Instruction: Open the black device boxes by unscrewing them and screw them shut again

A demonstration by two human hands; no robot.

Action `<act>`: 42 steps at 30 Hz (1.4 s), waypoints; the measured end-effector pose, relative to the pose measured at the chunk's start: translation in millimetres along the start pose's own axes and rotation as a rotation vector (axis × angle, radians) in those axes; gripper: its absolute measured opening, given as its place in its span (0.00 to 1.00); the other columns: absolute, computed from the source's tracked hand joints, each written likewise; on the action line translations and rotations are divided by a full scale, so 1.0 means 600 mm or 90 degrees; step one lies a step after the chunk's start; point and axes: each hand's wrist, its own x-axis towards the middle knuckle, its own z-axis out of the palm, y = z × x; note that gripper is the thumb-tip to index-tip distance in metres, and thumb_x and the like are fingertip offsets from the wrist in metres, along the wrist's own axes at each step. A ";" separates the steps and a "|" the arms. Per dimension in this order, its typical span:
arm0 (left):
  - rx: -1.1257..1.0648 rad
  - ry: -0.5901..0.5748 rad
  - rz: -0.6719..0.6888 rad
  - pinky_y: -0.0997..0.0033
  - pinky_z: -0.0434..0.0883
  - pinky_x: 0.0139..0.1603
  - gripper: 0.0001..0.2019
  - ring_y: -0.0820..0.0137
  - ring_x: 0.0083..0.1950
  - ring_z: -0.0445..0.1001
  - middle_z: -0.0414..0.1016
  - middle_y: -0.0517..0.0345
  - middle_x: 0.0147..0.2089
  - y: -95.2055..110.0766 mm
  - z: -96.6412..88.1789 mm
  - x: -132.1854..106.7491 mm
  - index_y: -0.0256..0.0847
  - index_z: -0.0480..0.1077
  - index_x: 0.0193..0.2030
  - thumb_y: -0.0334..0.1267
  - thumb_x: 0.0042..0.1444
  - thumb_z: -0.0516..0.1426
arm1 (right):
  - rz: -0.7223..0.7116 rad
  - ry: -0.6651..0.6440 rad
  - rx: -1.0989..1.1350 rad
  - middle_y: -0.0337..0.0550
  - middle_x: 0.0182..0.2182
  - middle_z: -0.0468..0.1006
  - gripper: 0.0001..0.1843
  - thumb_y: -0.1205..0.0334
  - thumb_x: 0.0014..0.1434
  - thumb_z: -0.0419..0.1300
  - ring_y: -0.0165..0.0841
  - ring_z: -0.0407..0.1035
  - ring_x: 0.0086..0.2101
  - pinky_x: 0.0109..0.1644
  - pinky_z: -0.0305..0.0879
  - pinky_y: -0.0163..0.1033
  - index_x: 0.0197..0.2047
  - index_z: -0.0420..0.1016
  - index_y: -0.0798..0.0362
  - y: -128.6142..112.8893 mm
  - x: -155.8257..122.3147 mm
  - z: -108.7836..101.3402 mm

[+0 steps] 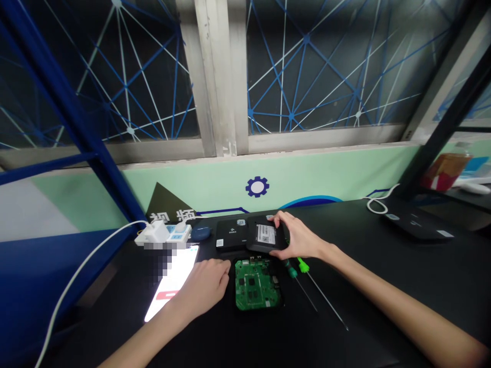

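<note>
My right hand point(293, 236) grips the right side of a black plastic case cover point(252, 240) with a white printed label, thumb at its near edge and fingers at the far one. Just nearer to me lies a green circuit board point(257, 286) in a dark housing. At the board's left, my left hand point(213, 278) rests with its fingers curled together; nothing shows in them. Right of the board are a screwdriver with a dark green handle point(292, 272) and another with a bright green handle point(303, 265), their shafts pointing toward me.
Behind the cover sits a black box point(230, 234). A lit phone point(172, 281) lies left, near a power strip point(180, 232) with a white plug and cable, and a dark blue case point(200, 233). Another black device point(416, 225) is at right. A wall and windows bound the table's back.
</note>
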 end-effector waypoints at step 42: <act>0.018 -0.019 -0.002 0.68 0.51 0.26 0.11 0.66 0.28 0.71 0.72 0.59 0.29 0.001 -0.003 -0.001 0.42 0.62 0.28 0.27 0.61 0.47 | -0.085 -0.195 -0.073 0.36 0.29 0.76 0.05 0.67 0.52 0.61 0.29 0.67 0.28 0.32 0.57 0.34 0.33 0.76 0.51 -0.059 -0.008 0.014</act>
